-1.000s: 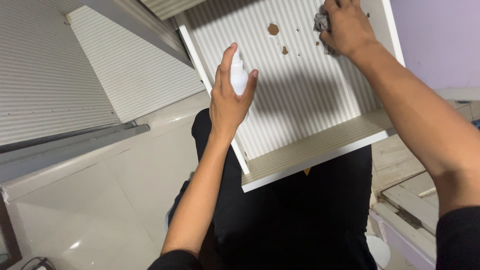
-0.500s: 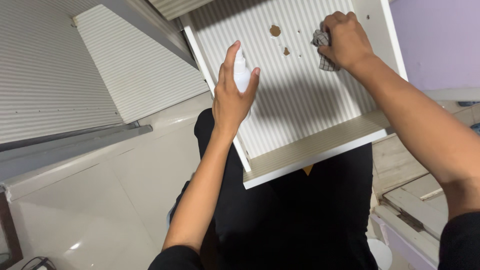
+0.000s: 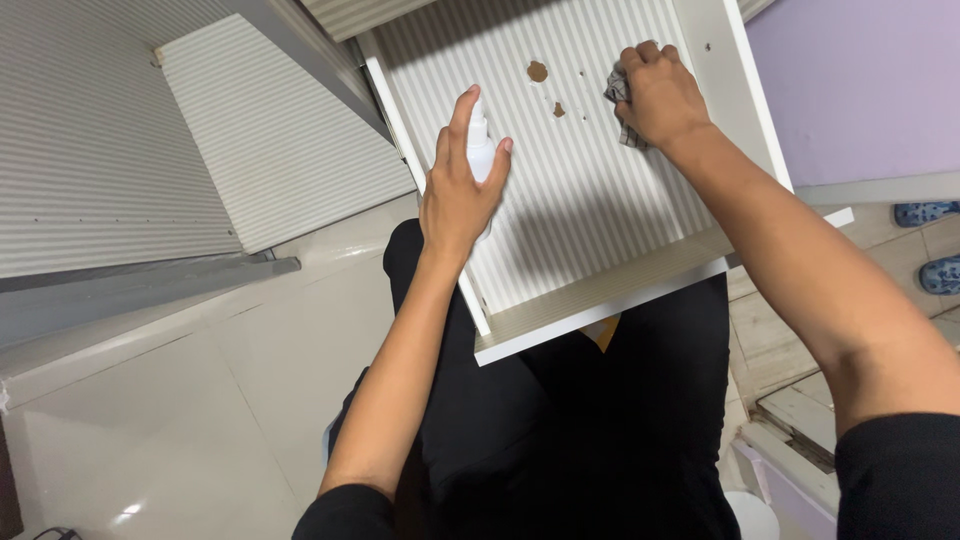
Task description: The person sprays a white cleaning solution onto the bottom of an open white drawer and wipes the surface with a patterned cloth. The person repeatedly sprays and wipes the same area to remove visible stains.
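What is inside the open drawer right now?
On the striped drawer bottom lie brown spots. The right hand presses a grey cloth there, hiding most of it. The left hand holds a white spray bottle over the drawer's edge.

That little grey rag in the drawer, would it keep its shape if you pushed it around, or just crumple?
Probably crumple: the grey cloth is already bunched up under the right hand, so it looks soft and floppy. It likely weighs very little, being thin fabric. Pressed flat on the striped drawer bottom, it should slide rather than roll.
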